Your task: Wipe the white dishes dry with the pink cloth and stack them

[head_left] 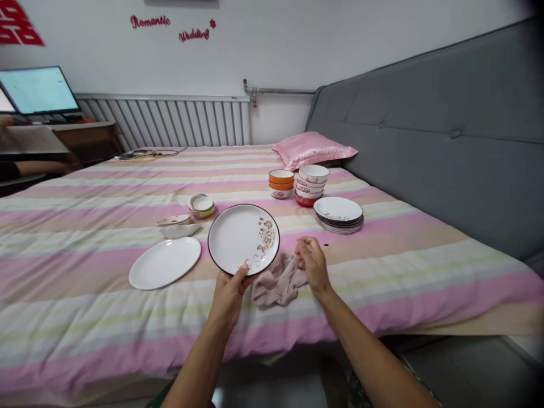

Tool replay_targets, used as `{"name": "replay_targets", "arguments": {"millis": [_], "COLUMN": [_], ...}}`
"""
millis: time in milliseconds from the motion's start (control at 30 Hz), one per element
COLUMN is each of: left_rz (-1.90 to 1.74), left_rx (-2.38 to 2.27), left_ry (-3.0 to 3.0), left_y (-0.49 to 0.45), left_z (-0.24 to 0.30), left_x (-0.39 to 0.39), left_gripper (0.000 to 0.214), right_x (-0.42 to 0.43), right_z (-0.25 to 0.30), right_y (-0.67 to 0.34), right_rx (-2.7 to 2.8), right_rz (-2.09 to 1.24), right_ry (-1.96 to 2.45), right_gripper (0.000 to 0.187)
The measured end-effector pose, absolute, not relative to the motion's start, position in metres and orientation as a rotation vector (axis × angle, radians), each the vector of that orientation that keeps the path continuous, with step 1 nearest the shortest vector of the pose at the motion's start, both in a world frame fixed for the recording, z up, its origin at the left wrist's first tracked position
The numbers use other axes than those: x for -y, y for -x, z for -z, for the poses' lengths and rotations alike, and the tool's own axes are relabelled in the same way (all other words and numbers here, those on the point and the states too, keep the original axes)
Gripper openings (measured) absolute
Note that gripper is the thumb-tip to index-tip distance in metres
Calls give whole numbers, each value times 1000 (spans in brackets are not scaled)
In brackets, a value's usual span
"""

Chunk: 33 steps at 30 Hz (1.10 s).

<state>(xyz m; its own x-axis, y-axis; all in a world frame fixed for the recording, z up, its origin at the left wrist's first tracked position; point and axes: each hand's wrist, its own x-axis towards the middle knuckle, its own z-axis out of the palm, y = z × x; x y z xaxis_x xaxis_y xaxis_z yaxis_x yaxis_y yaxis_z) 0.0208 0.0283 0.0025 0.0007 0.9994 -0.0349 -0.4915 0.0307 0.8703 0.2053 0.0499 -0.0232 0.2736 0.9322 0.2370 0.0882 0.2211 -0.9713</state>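
My left hand (232, 289) grips the near rim of a round white plate (238, 235) with a dark edge and a floral print, holding it tilted up above the bed. My right hand (312, 262) has its fingers pinched on a beige cloth (276, 283) that lies crumpled on the striped bedspread, just right of the plate.
A white oval plate (165, 262) lies left of the held plate. Small dishes (202, 205) and a flat dish (178, 225) sit behind it. Further back are stacked bowls (281, 183), more bowls (312, 184), a stack of plates (339, 214) and a pink pillow (312, 148). A grey headboard (446, 124) runs along the right.
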Motion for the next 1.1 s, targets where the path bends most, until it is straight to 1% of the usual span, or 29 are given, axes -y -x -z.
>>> {"name": "replay_targets", "arguments": {"millis": [67, 133, 233, 400, 567, 867, 1100], "left_rz": [-1354, -1313, -1269, -1217, -1194, -1082, -1051], "left_rx": [-860, -856, -826, -801, -836, -915, -957], "left_ry": [-797, -797, -794, -808, -825, -971, -1005], "left_y": [-21, -23, -26, -30, -31, -35, -29], "left_z": [-2, 0, 1, 0, -3, -5, -13], "left_x": [-26, -24, -21, -19, -19, -18, -15], "left_gripper": [57, 55, 53, 53, 60, 61, 53], "right_x": [-47, -45, -43, -45, -42, -38, -51], "right_z": [21, 21, 24, 25, 21, 17, 15], "right_y": [-204, -200, -194, -194, -196, -198, -218], "right_rx": [1247, 1322, 1321, 1228, 1172, 813, 739], "right_rz": [-982, -1125, -1220, -1345, -1403, -1505, -1307], "right_ry": [1153, 1133, 1156, 1160, 1143, 1056, 1124], "right_gripper": [35, 38, 45, 43, 38, 30, 29]}}
